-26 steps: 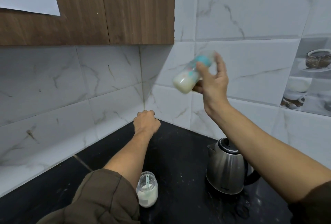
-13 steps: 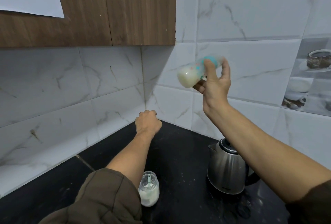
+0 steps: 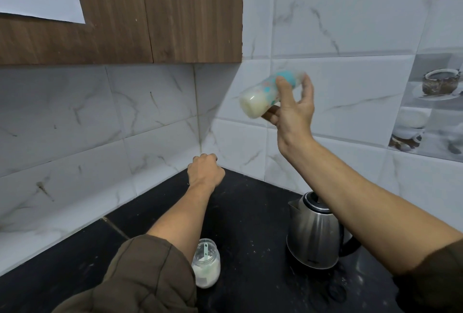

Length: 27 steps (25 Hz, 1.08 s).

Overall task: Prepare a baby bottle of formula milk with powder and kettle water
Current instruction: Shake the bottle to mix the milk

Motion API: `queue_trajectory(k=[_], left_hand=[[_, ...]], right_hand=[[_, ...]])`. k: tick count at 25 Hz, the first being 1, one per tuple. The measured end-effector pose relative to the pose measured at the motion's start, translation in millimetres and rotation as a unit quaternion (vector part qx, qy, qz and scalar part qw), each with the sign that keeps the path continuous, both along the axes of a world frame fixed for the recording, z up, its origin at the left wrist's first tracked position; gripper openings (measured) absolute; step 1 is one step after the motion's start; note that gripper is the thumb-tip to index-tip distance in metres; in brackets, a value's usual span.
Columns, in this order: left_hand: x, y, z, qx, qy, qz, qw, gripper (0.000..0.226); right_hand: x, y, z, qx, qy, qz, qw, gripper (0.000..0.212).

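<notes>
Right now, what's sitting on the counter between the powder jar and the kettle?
Nothing stands between the powder jar and the kettle: only bare black counter with a few pale specks, as the head view shows.

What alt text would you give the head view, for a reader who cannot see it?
The right hand holds a baby bottle of milky liquid tilted in the air, before a tiled wall. The left hand is a fist low over the black counter, where a jar of white powder and a steel kettle stand.
</notes>
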<state>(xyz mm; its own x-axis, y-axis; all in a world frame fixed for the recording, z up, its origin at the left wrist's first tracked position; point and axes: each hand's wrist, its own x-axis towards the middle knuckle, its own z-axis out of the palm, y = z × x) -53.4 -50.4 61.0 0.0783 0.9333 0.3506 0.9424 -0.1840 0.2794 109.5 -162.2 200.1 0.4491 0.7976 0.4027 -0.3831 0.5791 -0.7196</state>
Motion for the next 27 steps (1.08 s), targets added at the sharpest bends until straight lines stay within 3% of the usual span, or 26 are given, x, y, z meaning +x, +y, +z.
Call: queue_trajectory(k=[3, 5, 6, 9, 10, 11, 13, 15, 16, 18, 20, 22, 24, 26, 27], left_hand=[[3.9, -0.1, 0.1, 0.000, -0.011, 0.000, 1.000, 0.038], [4.2, -0.1, 0.9, 0.001, -0.020, 0.001, 1.000, 0.035], [4.5, 0.8, 0.5, 0.003, -0.016, -0.002, 1.000, 0.037], [4.1, 1.9, -0.6, 0.002, -0.009, -0.002, 1.000, 0.043], [3.9, 2.4, -1.2, 0.002, -0.009, 0.000, 1.000, 0.044], [4.2, 3.2, -1.8, 0.001, -0.009, -0.001, 1.000, 0.044], [6.6, 3.0, -3.1, 0.000, -0.009, -0.004, 1.000, 0.042], [8.4, 1.9, -2.3, -0.001, -0.024, -0.002, 1.000, 0.038], [8.2, 1.4, -1.4, 0.000, -0.029, -0.002, 1.000, 0.037], [5.9, 2.6, -0.5, 0.005, -0.016, -0.006, 1.000, 0.040], [0.7, 3.6, 0.3, 0.005, -0.006, 0.000, 1.000, 0.043], [-3.7, 5.2, 0.3, 0.006, -0.002, 0.007, 1.000, 0.044], [-4.1, 5.2, -1.0, 0.001, 0.000, 0.008, 1.000, 0.042], [-3.1, 3.9, -0.7, -0.001, -0.004, 0.012, 1.000, 0.037], [-2.7, 3.3, 0.3, -0.002, -0.009, 0.014, 1.000, 0.035]], right_hand=[[-6.9, -11.5, -17.4, 0.026, -0.235, 0.083, 0.968, 0.073], [-7.7, -12.1, -23.8, 0.061, -0.296, 0.089, 0.949, 0.074], [-6.3, -8.8, -19.2, 0.066, -0.260, 0.062, 0.961, 0.074], [0.4, 9.2, 8.5, 0.012, -0.019, -0.019, 1.000, 0.072], [1.2, 14.0, 14.4, -0.002, 0.023, -0.018, 1.000, 0.072], [0.6, 16.9, 15.8, -0.018, 0.012, -0.002, 1.000, 0.073], [-5.1, 17.0, 5.5, -0.036, -0.142, 0.053, 0.988, 0.074], [-12.7, 11.2, -10.4, -0.011, -0.323, 0.124, 0.938, 0.070], [-12.3, 11.8, -13.0, 0.002, -0.348, 0.133, 0.928, 0.070], [-8.5, 18.2, -3.4, 0.003, -0.263, 0.080, 0.962, 0.072], [-3.0, 26.5, 13.3, -0.019, -0.098, 0.016, 0.995, 0.074], [1.5, 31.4, 20.5, -0.014, -0.041, 0.019, 0.999, 0.075], [2.7, 28.8, 11.4, -0.008, -0.165, 0.059, 0.984, 0.074], [-0.8, 21.0, -5.0, 0.010, -0.346, 0.131, 0.929, 0.071], [-0.8, 18.8, -11.7, 0.020, -0.395, 0.155, 0.905, 0.071]])
